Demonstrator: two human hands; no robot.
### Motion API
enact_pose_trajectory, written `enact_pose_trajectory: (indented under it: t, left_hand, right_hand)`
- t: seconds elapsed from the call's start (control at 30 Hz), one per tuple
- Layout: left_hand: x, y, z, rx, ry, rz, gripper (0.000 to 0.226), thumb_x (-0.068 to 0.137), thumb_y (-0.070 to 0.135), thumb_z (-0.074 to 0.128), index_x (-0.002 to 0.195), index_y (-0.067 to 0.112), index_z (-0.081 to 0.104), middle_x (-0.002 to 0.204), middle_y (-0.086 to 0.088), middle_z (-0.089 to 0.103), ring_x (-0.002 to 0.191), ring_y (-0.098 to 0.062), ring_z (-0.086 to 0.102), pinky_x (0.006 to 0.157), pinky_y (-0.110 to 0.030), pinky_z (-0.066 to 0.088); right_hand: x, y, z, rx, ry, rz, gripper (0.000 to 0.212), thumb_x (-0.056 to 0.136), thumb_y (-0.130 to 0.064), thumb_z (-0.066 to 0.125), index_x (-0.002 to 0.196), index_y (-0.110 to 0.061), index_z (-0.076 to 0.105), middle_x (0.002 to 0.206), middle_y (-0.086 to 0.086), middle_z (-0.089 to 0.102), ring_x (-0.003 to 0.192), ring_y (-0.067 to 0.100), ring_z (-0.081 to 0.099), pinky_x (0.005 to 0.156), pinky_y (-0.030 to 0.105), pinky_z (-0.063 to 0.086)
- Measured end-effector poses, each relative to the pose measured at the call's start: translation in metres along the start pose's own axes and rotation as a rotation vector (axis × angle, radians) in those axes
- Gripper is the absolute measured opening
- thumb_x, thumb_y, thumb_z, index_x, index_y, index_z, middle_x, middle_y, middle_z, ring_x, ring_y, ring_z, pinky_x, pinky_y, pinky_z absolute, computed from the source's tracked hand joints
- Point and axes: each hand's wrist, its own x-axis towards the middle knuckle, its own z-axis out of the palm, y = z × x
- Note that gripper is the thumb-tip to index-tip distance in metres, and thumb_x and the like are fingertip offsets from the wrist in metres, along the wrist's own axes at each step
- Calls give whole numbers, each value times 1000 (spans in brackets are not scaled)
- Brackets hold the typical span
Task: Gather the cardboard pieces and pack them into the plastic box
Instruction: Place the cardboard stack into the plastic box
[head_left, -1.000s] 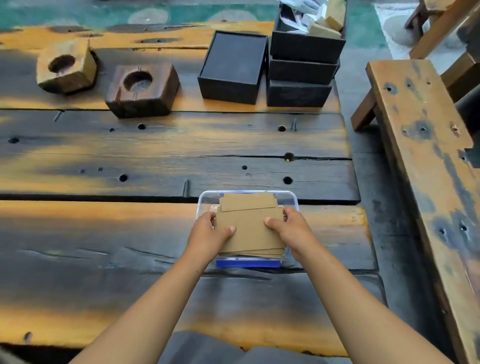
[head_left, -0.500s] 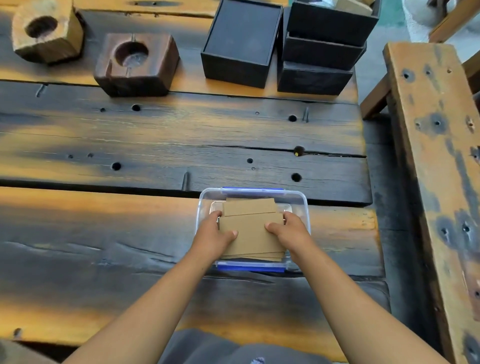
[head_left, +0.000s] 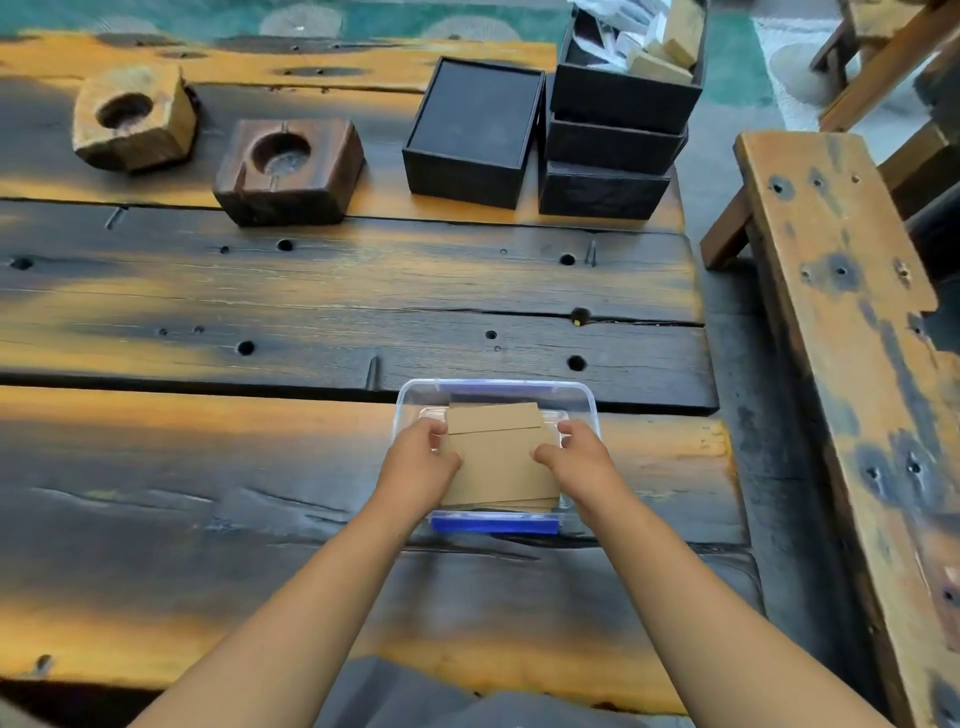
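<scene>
1. No text, label, brand, number or sign is being shown legibly anywhere.
2. The cardboard pieces (head_left: 498, 457) are being seen as plain brown, with nothing printed on them.
3. The plastic box (head_left: 587, 410) and the black boxes (head_left: 470, 135) are being shown unmarked.

**Bare arms, grey garment**

We see two forearms reaching in from the bottom edge, both bare from elbow to wrist, with no sleeves over them. The left hand (head_left: 418, 465) and right hand (head_left: 582, 460) wear no gloves, rings, watches or bands. Between the arms, low in the view, we see a patch of plain grey fabric (head_left: 415, 696), likely clothing.
</scene>
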Motion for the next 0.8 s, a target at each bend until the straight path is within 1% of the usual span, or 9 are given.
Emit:
enact_pose_trajectory:
  t: [0.07, 0.13, 0.3, 0.43, 0.5, 0.6, 0.67, 0.73, 0.8]
  left_hand:
    - [-13, 8, -5, -3, 4, 75, 38, 84, 18, 67, 122, 16, 59, 112, 0, 60, 97, -15, 57, 83, -26, 42]
    - [-24, 16, -6, 1, -13, 142, 33, 85, 17, 67, 117, 17, 61, 108, 2, 60, 92, -15, 58, 80, -24, 41]
    - [-47, 30, 5, 46, -183, 292, 23, 86, 12, 64, 109, 16, 63, 99, 0, 62, 88, -16, 59, 86, -28, 48]
    - [-65, 34, 30, 174, -409, 458, 18, 86, 7, 60, 99, 18, 63, 88, 2, 62, 80, -19, 60, 78, -29, 49]
    - [-79, 37, 46, 259, -529, 546, 16, 86, 6, 59, 100, 13, 64, 86, 0, 62, 79, -22, 60, 74, -30, 49]
    - [-115, 42, 72, 386, -701, 692, 19, 86, 5, 57, 103, 9, 63, 92, -4, 63, 81, -24, 60, 75, -29, 47]
    - [-144, 43, 90, 470, -799, 794, 20, 86, 6, 57, 104, 9, 63, 98, -8, 66, 89, -26, 63, 77, -29, 46]
    - [-178, 43, 109, 543, -908, 892, 18, 88, 6, 57, 105, 9, 63, 96, -11, 65, 90, -27, 62, 72, -30, 44]
    - [-222, 39, 136, 594, -1034, 981, 15, 88, 1, 56, 100, 9, 62, 87, -12, 60, 81, -21, 57, 67, -31, 44]
  right_hand:
    - [-15, 1, -6, 12, 6, -30, 48, 87, -22, 65, 132, -18, 49, 127, 3, 52, 110, 22, 58, 84, 34, 49]
    - [-30, 4, -12, 42, 35, -48, 48, 86, -21, 66, 131, -17, 52, 134, 5, 54, 118, 23, 56, 92, 35, 47]
    - [-79, 23, -32, 185, 140, -55, 32, 87, -11, 64, 118, -14, 58, 108, 4, 60, 86, 15, 58, 77, 28, 46]
    - [-131, 68, -43, 343, 305, 34, 30, 90, -7, 62, 119, -9, 60, 105, 5, 59, 90, 18, 57, 75, 28, 48]
    - [-159, 94, -43, 420, 405, 86, 28, 88, -5, 62, 116, -9, 61, 100, 5, 60, 87, 17, 57, 72, 28, 49]
    - [-209, 135, -40, 522, 554, 153, 27, 85, 2, 60, 110, -7, 63, 91, 7, 63, 79, 18, 58, 68, 33, 47]
    - [-241, 158, -37, 552, 647, 182, 25, 83, 5, 59, 104, -9, 64, 84, 7, 65, 78, 22, 57, 69, 34, 44]
    - [-273, 182, -36, 621, 745, 193, 25, 84, 8, 58, 103, -6, 63, 78, 9, 63, 74, 24, 54, 64, 29, 41]
    - [-311, 215, -37, 695, 887, 212, 27, 85, 14, 55, 109, 5, 62, 81, 13, 59, 65, 18, 50, 59, 23, 37]
